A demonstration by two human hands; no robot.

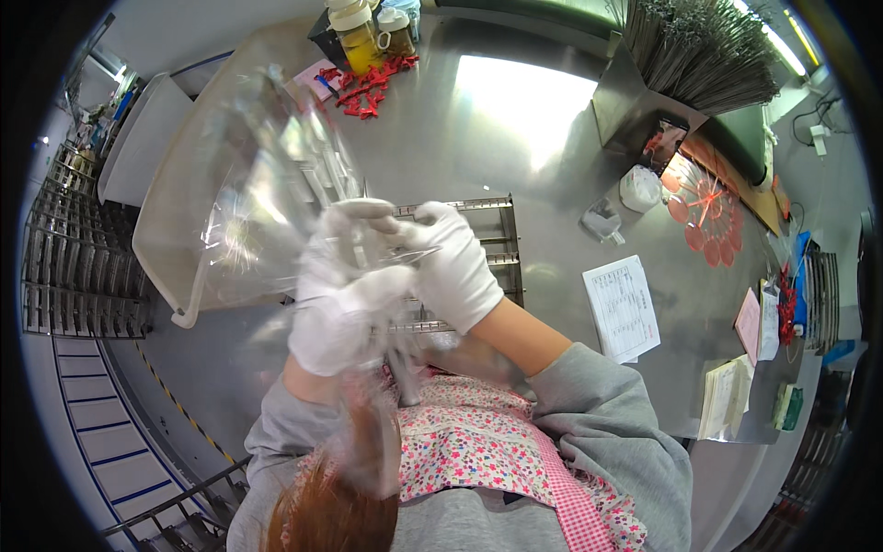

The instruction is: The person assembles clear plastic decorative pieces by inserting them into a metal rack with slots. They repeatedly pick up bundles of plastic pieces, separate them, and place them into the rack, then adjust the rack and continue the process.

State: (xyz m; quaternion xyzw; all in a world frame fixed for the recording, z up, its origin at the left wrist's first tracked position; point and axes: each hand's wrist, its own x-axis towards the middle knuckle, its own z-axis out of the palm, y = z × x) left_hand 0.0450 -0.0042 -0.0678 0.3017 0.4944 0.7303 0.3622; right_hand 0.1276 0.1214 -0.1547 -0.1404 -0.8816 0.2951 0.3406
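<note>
White gloves cover both my hands, which meet in front of my chest over the steel table. My left hand (331,308) is closed around the gathered part of a clear plastic bag (248,207), smeared by motion. The bag spreads up and left, with long shiny pieces in or behind it that are too blurred to name. Against the left hand, the fingers of my right hand (457,271) are pinched together; a thin bright line shows at their tips, but I cannot make out what they hold. Beneath the hands lies a metal rack (504,225), partly hidden.
A beige tray (164,230) stands at the left. Farther back are red plastic pieces (370,92) and a jar of yellow contents (354,41). Thin metal wires (704,55) fill a steel box at the far right. Printed paper (622,309) and pink ovals (710,221) lie at the right.
</note>
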